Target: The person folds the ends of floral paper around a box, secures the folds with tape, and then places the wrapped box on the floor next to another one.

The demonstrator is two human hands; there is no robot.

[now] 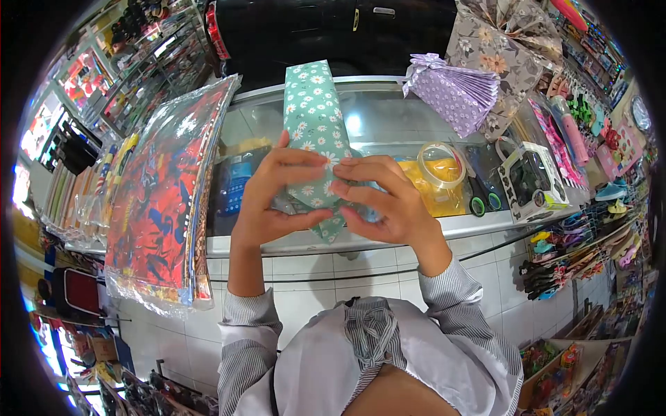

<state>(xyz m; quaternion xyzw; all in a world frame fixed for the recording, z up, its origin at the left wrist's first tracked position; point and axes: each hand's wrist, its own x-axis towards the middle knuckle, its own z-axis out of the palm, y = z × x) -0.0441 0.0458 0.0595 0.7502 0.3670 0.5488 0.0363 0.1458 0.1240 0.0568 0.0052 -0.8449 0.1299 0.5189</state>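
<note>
A long box wrapped in green daisy-print paper (316, 104) lies on the glass counter in front of me, its narrow end toward my body. At that near end, a pointed paper flap (329, 229) hangs down. My left hand (288, 186) grips the package from the left, fingers across its top and thumb by the flap. From the right, my right hand (381, 191) holds the same end with bent fingers, its thumb low near the fold. The fingers partly hide the folded end.
Right of the package are a roll of clear tape (442, 166), a yellow packet (420, 197) and scissors (484, 197). A purple pleated gift (454, 93) and a floral gift wrap (496, 55) stand behind. Plastic-covered wrapping sheets (159, 201) overhang the counter's left front edge (277, 244).
</note>
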